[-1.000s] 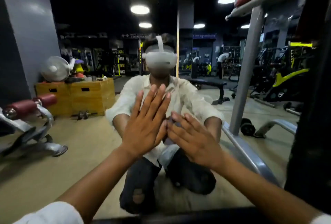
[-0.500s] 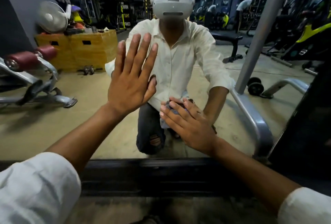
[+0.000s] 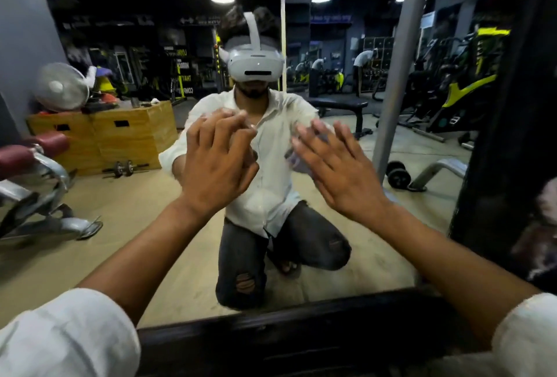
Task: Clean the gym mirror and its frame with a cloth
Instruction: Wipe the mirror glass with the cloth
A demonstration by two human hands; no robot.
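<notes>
Sleeves come nearest: the left sleeve and right sleeve, both white, lie on the near side of the mirror's black bottom frame, and both bare forearms reach up across it. Above the frame rises the mirror glass.

The left hand is up at the glass, well above the frame and a little left of its middle. Its fingers are loosely bent and grasp nothing; motion blur hides whether the tips touch the glass. The right hand is at the same height above the frame, right of its middle, with fingers straight and spread, flattening a pale blue-grey cloth toward the glass. Only a blurred edge of the cloth shows, beside the thumb.

Deeper in, above the frame, is the reflection of a kneeling person in a white headset, white shirt and ripped grey jeans. Above the frame's left end are reflected wooden boxes, with a small dumbbell on the floor before them and a fan on top. Above the right end stand a grey steel post and a black bench.
</notes>
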